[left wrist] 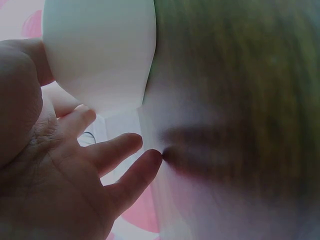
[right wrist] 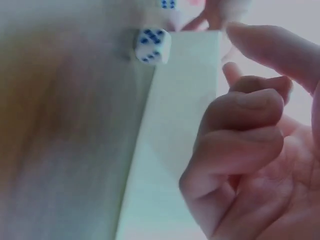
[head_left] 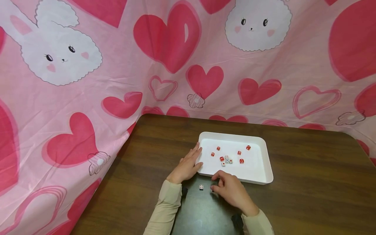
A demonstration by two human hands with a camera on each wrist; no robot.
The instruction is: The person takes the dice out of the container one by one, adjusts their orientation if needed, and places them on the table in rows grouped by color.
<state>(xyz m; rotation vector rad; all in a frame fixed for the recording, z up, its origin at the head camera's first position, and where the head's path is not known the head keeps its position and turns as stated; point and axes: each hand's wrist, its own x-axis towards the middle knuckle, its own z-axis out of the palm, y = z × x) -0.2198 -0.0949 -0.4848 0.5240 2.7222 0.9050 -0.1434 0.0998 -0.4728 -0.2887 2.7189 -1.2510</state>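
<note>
My left hand point(head_left: 186, 167) rests flat w/ straight fingers against the white tray point(head_left: 265, 169), right hand point(head_left: 230, 189) loosely curled, holding nothing, beside white die point(head_left: 201, 187) on table point(head_left: 308, 195).

dice point(head_left: 227, 157) in tray point(head_left: 262, 143) — one die point(head_left: 201, 187) before tray, on table point(head_left: 308, 182)

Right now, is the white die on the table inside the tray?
No. The white die lies on the table in front of the tray, between the two hands.
</note>
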